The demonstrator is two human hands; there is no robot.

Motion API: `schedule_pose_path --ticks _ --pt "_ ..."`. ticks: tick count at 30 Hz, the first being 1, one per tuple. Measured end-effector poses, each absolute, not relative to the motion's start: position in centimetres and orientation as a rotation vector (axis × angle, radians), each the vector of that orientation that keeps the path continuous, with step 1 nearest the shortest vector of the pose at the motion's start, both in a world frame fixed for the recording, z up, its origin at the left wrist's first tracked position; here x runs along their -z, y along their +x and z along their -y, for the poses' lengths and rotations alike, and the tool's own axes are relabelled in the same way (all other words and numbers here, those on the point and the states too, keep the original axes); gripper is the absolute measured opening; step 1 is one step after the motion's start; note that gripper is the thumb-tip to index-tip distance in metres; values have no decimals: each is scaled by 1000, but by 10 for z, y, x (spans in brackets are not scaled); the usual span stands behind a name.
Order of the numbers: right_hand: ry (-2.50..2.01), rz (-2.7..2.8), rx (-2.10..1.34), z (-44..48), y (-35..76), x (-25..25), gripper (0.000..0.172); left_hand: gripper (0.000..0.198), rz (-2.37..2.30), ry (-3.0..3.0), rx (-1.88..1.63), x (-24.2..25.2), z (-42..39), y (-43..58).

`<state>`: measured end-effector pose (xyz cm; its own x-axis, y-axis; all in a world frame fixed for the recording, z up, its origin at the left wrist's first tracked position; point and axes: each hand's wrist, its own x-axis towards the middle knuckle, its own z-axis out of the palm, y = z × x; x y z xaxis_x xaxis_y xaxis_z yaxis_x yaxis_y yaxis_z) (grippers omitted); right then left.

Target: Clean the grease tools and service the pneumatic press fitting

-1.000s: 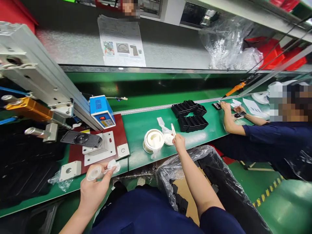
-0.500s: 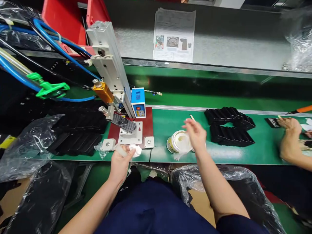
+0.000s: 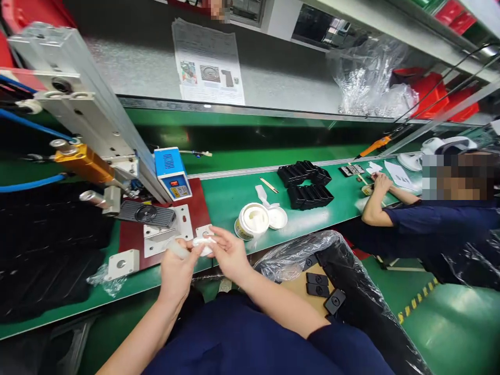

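My left hand (image 3: 177, 271) is closed around a pale translucent piece (image 3: 178, 249) and one side of a crumpled white wad (image 3: 203, 246), perhaps tissue. My right hand (image 3: 230, 255) pinches the wad's other side; its exact grip is partly hidden. To their right stands an open tub (image 3: 242, 229) of pale paste. Beside it is a white lid (image 3: 278, 219), with a white plastic spatula (image 3: 261, 196) lying against it. Left of my hands, a black slotted part (image 3: 146, 213) with a round centre rests on the metal fixture (image 3: 187, 229) of a press.
The press column (image 3: 105, 109) and a blue box (image 3: 172, 169) stand at left. Black trays (image 3: 310, 195) and a pencil-like stick (image 3: 269, 185) lie farther right. A plastic-lined bin (image 3: 351, 271) holds several black parts below the bench. A co-worker (image 3: 441, 219) sits at right.
My right hand has moved from the tub to the white wad in my left hand. The spatula now lies by the lid. The view has swung right.
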<state>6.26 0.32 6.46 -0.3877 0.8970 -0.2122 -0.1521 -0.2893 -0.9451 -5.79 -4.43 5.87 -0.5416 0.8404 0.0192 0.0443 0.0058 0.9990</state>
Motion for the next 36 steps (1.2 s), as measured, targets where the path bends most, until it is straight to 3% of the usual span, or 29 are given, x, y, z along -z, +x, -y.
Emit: schedule_pose_path --ticks 4,10,14,22,36 --pt "-1121 1059 -1627 -17 70 -68 46 31 -1478 666 -1584 -75 45 -71" --pt "-1077 1098 -1385 -29 56 -69 29 32 -1085 271 -1637 -95 54 -76" --pt "-967 1348 -1124 -19 41 -69 22 28 -959 150 -1627 -95 54 -71" --pt "-924 1986 -519 -3 51 -51 28 25 -1016 164 -1682 -91 51 -67" --pt "-902 1755 -714 14 72 -70 17 39 -1261 536 -1698 -77 49 -44"
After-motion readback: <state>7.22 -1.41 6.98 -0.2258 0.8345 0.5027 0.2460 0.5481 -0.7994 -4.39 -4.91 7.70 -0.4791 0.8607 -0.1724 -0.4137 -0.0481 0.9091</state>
